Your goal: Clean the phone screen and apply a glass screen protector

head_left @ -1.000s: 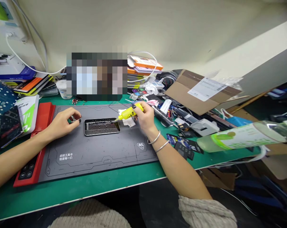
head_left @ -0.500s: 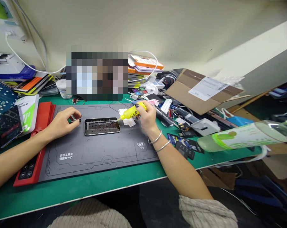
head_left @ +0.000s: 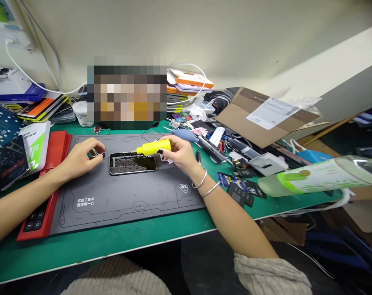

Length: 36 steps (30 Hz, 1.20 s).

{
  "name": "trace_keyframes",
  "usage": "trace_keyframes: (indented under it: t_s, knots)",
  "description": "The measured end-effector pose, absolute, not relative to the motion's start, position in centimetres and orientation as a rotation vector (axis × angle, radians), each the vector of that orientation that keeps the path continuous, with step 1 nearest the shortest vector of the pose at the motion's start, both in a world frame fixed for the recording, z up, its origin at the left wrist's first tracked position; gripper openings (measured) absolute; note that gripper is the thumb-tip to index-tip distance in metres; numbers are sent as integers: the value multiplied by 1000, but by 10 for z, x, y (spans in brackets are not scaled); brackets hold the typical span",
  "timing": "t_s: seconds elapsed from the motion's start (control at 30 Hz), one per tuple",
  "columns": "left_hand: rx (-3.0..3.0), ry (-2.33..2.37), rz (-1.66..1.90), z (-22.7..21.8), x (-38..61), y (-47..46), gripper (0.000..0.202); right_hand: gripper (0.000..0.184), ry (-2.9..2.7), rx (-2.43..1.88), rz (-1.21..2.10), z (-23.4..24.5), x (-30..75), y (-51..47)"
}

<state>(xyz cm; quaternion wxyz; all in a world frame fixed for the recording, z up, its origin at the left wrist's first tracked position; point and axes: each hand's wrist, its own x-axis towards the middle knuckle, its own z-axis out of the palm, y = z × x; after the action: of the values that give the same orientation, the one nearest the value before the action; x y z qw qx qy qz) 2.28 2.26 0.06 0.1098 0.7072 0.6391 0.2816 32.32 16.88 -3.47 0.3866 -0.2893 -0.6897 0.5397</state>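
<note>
My right hand (head_left: 181, 155) grips a yellow squeeze bottle (head_left: 155, 147), tilted nearly level, with its thin nozzle pointing left over the phone's upper edge. Beneath it a phone (head_left: 133, 167) lies flat, dark glass up, with many small drops scattered across the glass. To the phone's left, my left hand (head_left: 85, 157) rests loosely curled on the grey work mat (head_left: 118, 196). Its thumb and forefinger stand slightly apart, and I see nothing held between them. White tissue (head_left: 167, 159) lies partly hidden behind my right hand.
A red-edged strip (head_left: 39, 213) borders the mat's left side. Right of the mat are a blue object (head_left: 185, 134), batteries (head_left: 239, 192), many small parts and an open cardboard box (head_left: 241, 112). A drink bottle (head_left: 309, 176) juts in from the right. A pixelated patch covers the back.
My right hand has moved slightly left and turned the bottle flatter. Its nozzle went from the phone's right end to above its upper middle. My left hand stays put.
</note>
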Motion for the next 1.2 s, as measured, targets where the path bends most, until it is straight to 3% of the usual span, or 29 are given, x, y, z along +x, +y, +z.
trace_keyframes:
  t_s: [0.87, 1.2]
  knots:
    - [2075, 1893, 810, 5, 25, 21, 21, 45, -1798, -768, 1262, -35, 323, 168]
    - [2075, 1886, 814, 4, 25, 22, 21, 51, -1646, -761, 1346, -30, 325, 170]
